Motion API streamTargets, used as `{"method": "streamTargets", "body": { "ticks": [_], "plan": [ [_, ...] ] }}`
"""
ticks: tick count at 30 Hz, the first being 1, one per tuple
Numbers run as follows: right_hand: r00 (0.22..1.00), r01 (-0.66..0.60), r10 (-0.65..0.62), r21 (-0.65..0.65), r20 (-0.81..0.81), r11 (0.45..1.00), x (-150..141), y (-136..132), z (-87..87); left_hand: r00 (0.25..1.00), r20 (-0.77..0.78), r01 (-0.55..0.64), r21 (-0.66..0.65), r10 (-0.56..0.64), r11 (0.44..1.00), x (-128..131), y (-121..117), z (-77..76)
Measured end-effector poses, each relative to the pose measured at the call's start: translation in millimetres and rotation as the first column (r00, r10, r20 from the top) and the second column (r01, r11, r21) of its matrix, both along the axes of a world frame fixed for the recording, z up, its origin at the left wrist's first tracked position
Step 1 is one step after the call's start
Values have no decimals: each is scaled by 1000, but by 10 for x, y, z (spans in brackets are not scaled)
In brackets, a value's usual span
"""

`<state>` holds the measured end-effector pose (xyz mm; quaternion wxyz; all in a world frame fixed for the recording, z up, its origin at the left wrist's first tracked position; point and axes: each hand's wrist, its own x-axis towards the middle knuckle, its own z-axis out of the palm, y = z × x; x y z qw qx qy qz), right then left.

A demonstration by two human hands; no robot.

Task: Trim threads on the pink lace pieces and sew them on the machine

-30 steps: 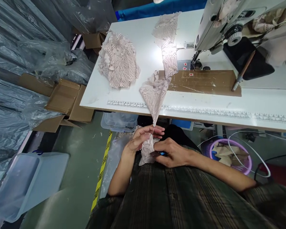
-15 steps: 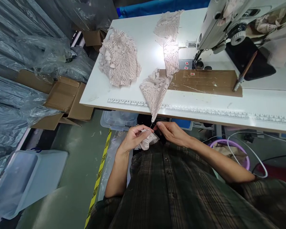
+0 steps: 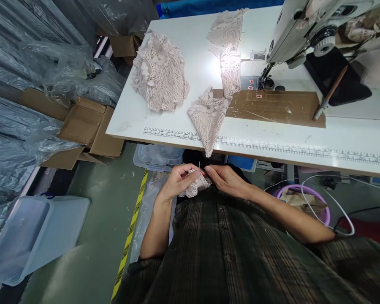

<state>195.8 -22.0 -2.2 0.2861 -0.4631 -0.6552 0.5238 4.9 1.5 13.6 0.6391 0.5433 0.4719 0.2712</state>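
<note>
Below the table's front edge, my left hand [image 3: 177,182] pinches a bunched piece of pale pink lace [image 3: 194,185] between thumb and fingers. My right hand [image 3: 229,179] is closed right beside it, thumb against forefinger, at the lace's upper edge; what it pinches is too small to make out. A short thin thread [image 3: 199,164] sticks up near the left fingertips. Above both hands, a strip of joined lace pieces [image 3: 209,116] lies on the white table [image 3: 129,122], its pointed end hanging over the front edge. No thread shows between that point and the hands.
A heap of lace [image 3: 161,74] sits on the table's left part. The sewing machine [image 3: 288,38] stands at the right, with brown cardboard [image 3: 272,109] and a brush [image 3: 331,93] before it. Open boxes [image 3: 82,122] and a plastic bin [image 3: 50,232] are left; a purple basket [image 3: 326,215] is right.
My right hand, earlier lower with something blue in it, has risen beside the left fingertips; the blue no longer shows. The thread joining the hanging lace point to the hands is no longer visible.
</note>
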Motion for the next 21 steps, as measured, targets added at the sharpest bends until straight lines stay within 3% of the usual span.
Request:
{"method": "streamTargets", "body": {
  "ticks": [7,10,13,15,17,21],
  "plan": [
    [999,8,-9,44,40,999,-58,55,-67,1000,-8,6,-66,-7,998,-1,-13,-6],
    [998,42,-41,9,-53,999,-96,9,-165,1000,-8,-10,-63,9,998,-30,-16,-27],
    [985,-47,29,-102,-169,994,-163,-56,-326,1000,-9,-10,-79,9,997,-118,12,-103],
    [983,-124,101,-155,-153,980,-204,-89,-449,998,-56,18,-92,-24,996,-208,60,-208],
    [989,-145,142,-109,-31,984,-215,-106,-544,981,-187,51,-39,-57,998,-307,129,-364],
    [971,-41,18,94,237,995,-118,-102,-509,885,-466,88,150,-8,985,-466,237,-771]
  ]
}}
